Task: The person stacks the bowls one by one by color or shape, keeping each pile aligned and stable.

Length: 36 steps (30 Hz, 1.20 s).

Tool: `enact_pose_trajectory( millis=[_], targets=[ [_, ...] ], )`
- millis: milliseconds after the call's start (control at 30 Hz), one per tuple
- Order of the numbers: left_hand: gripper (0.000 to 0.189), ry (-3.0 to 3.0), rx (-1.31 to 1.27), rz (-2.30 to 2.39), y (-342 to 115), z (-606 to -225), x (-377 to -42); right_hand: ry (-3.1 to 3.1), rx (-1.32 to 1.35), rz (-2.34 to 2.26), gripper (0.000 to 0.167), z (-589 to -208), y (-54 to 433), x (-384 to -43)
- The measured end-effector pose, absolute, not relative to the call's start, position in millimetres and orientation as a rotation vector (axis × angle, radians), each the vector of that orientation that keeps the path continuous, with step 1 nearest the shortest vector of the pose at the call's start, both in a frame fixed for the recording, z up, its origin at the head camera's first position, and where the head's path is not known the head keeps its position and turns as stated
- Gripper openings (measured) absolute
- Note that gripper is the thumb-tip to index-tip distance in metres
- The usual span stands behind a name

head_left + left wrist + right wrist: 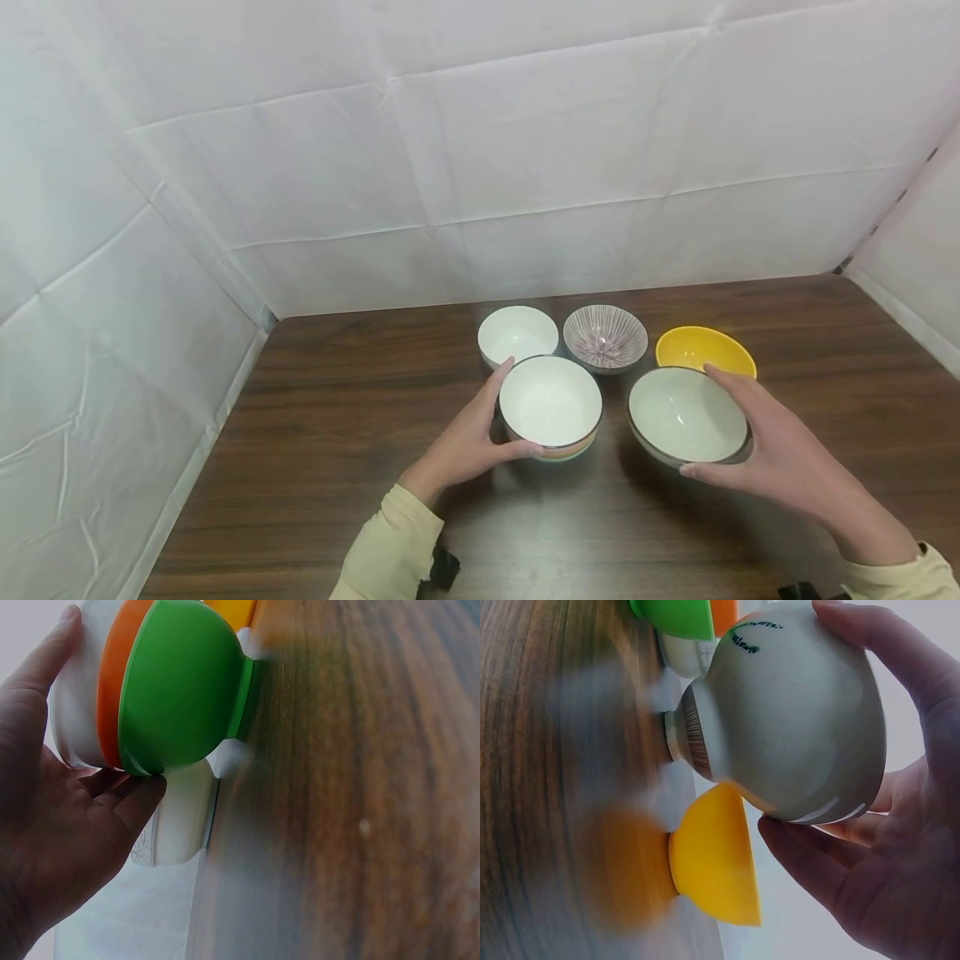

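My left hand [465, 437] grips a nested stack of bowls from its left side, thumb at the near side and fingers at the far side. A white bowl with a dark rim [551, 402] tops the stack, above an orange bowl [124, 667] and a green bowl [180, 690] whose foot is close over the tabletop. In my right hand [795, 454] is a pale grey-green bowl [687, 414], held at its right side between thumb and fingers and raised off the table. Dark green marks show on its outside in the right wrist view.
Behind the held bowls stand a white bowl [517, 332], a purple-striped bowl [605, 336] and a yellow bowl [705, 348], the last partly hidden by the right hand's bowl. The dark wooden table [360, 400] ends at white cloth walls [525, 150].
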<state>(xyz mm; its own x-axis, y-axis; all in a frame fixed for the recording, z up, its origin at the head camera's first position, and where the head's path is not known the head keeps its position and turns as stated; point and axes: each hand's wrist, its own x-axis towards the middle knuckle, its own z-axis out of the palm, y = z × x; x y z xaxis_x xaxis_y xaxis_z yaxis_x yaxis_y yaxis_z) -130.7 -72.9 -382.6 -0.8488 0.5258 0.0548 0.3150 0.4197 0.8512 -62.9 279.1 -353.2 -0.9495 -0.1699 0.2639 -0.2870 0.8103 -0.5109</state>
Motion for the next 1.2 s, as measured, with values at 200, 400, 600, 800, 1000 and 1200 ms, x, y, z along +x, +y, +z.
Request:
enact_pose_trajectory(
  millis=[200, 400, 600, 800, 1000, 1200],
  targets=[
    [0.109, 2.453, 0.742, 1.403, -73, -384, -131, -2.814, 0.318, 0.854, 0.12, -349, 276, -64],
    [0.109, 2.457, 0.744, 1.402, -73, -384, -131, -2.802, 0.297, 0.875, 0.118, -345, 272, -66],
    [0.109, 2.462, 0.739, 1.396, -73, -384, -131, -2.785, 0.294, 0.874, 0.116, -342, 268, -69],
    [0.109, 2.468, 0.736, 1.389, -73, -384, -131, -2.776, 0.289, 0.879, 0.114, -339, 266, -72],
    [0.108, 2.467, 0.736, 1.39, -74, -384, -131, -2.725, 0.315, 0.919, 0.11, -337, 262, -76],
    [0.108, 2.471, 0.742, 1.384, -74, -385, -132, -2.709, 0.317, 0.964, 0.108, -332, 255, -78]
  ],
)
